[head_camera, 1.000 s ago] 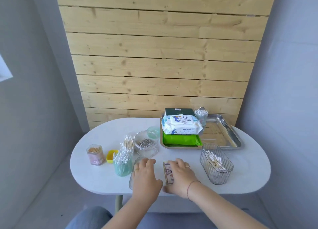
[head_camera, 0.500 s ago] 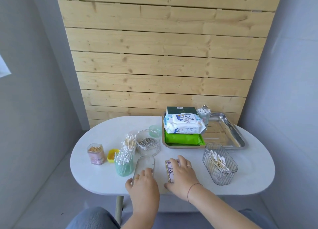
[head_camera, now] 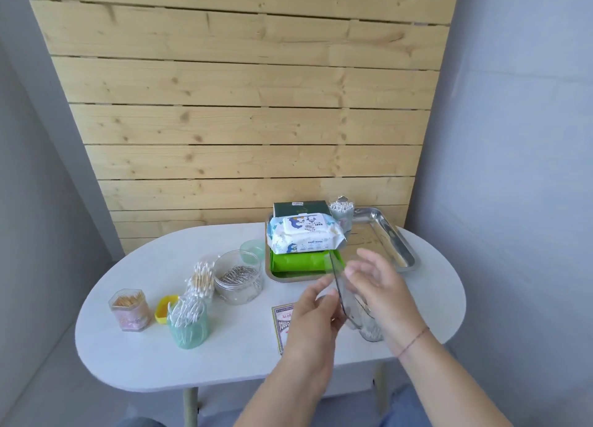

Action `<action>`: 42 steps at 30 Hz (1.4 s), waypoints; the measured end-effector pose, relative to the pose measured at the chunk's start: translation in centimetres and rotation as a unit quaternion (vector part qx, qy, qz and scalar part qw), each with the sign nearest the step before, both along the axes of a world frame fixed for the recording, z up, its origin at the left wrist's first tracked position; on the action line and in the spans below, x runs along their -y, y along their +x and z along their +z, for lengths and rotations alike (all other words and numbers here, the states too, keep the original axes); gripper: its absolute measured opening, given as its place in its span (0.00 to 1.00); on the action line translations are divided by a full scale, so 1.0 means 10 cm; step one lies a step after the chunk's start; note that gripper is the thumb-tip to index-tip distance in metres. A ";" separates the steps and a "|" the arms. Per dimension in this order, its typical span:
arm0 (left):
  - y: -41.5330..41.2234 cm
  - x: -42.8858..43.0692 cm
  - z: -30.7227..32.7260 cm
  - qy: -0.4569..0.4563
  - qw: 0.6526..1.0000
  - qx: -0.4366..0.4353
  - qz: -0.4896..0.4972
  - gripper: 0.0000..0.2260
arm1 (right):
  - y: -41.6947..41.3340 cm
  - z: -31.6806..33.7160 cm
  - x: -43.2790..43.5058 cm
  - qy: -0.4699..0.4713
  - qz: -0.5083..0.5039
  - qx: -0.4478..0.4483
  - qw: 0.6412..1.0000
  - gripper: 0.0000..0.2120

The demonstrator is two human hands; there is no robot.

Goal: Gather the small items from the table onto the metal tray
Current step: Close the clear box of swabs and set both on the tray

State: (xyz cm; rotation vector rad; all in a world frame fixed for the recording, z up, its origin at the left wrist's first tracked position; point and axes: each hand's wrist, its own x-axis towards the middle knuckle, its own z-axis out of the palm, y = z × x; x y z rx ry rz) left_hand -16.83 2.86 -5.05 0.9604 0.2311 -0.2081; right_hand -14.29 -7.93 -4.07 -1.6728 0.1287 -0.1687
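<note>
A clear oval lid [head_camera: 336, 282] stands on edge in the air, held between my two hands. My left hand [head_camera: 313, 322] grips its lower part from the left, and my right hand [head_camera: 380, 287] presses its fingers on the other face. Below them the ribbed clear box of cotton swabs [head_camera: 372, 328] is mostly hidden. A pack of playing cards [head_camera: 283, 325] lies flat on the table, left of my left hand. The metal tray [head_camera: 390, 238] at the back right holds a wipes pack [head_camera: 305, 235], a green packet [head_camera: 298, 261], a dark green box [head_camera: 300, 207] and a swab cup [head_camera: 341, 210].
On the white table [head_camera: 224, 356], to the left, stand a jar of paper clips [head_camera: 239, 280], a green cup of swabs [head_camera: 188, 327], a clear cup of wooden swabs [head_camera: 202, 277], a toothpick jar [head_camera: 130, 311], a yellow cap [head_camera: 163, 308] and a pale green lid [head_camera: 253, 250]. A wooden wall stands close behind.
My left hand has lifted the clear lid off the table and tipped it upright. My right hand left the card pack and rose to the lid. The view shifted right.
</note>
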 end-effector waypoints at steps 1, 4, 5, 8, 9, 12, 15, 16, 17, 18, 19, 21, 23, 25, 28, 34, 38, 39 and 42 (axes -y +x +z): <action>0.04 0.13 0.03 -0.023 0.999 -0.010 -0.024 0.10 | 0.05 0.03 0.11 -0.017 -0.019 -0.003 1.000 0.20; 0.20 0.44 0.05 -0.082 0.994 -0.017 -0.073 0.13 | 0.18 0.06 0.44 -0.078 -0.054 -0.049 0.994 0.25; 0.25 0.52 0.05 -0.095 0.992 -0.016 -0.078 0.14 | 0.22 0.06 0.52 -0.077 -0.049 -0.066 0.994 0.26; 0.40 0.67 0.02 -0.106 0.991 -0.020 -0.085 0.16 | 0.30 0.01 0.67 -0.033 -0.039 -0.089 0.995 0.25; 0.42 0.68 0.01 -0.097 0.992 -0.020 -0.083 0.16 | 0.32 0.00 0.69 -0.021 -0.045 -0.084 0.995 0.24; 0.45 0.68 -0.06 0.022 0.998 -0.014 -0.056 0.12 | 0.39 -0.06 0.75 -0.013 -0.069 -0.059 0.996 0.20; 0.48 0.59 -0.12 0.221 0.975 0.026 -0.006 0.11 | 0.43 -0.16 0.75 -0.067 -0.071 -0.051 0.994 0.19; 0.49 0.56 -0.15 0.251 0.967 0.037 -0.002 0.10 | 0.43 -0.19 0.73 -0.087 -0.066 -0.052 0.993 0.18; 0.50 0.54 -0.17 0.267 0.963 0.041 -0.002 0.09 | 0.43 -0.23 0.71 -0.102 -0.062 -0.052 0.991 0.18; 0.49 0.53 -0.18 0.277 0.960 0.047 -0.001 0.08 | 0.42 -0.26 0.68 -0.115 -0.061 -0.052 0.990 0.18; 0.48 0.52 -0.19 0.289 0.956 0.046 0.000 0.07 | 0.40 -0.28 0.65 -0.124 -0.061 -0.050 0.989 0.18; 0.48 0.53 -0.23 0.311 0.949 0.043 0.003 0.04 | 0.39 -0.32 0.59 -0.138 -0.060 -0.045 0.988 0.18; 0.48 0.54 -0.25 0.312 0.950 0.036 0.006 0.03 | 0.41 -0.35 0.55 -0.151 -0.066 -0.045 0.985 0.18; 0.49 0.54 -0.31 0.305 0.952 0.025 0.008 0.04 | 0.42 -0.37 0.54 -0.163 -0.070 -0.054 0.983 0.18; 0.48 0.55 -0.32 0.318 0.948 0.025 0.003 0.10 | 0.42 -0.40 0.56 -0.168 -0.073 -0.069 0.981 0.19; 0.52 0.58 -0.36 0.335 0.942 0.026 -0.007 0.06 | 0.42 -0.43 0.60 -0.145 -0.087 -0.080 0.982 0.19; 0.52 0.60 -0.36 0.360 0.932 0.049 -0.012 0.09 | 0.42 -0.46 0.65 -0.128 -0.099 -0.080 0.984 0.19; 0.52 0.60 -0.36 0.366 0.929 0.048 -0.015 0.13 | 0.43 -0.47 0.65 -0.125 -0.098 -0.087 0.983 0.19; 0.55 0.61 -0.39 0.370 0.928 0.042 -0.026 0.18 | 0.43 -0.54 0.68 -0.111 -0.090 -0.107 0.984 0.19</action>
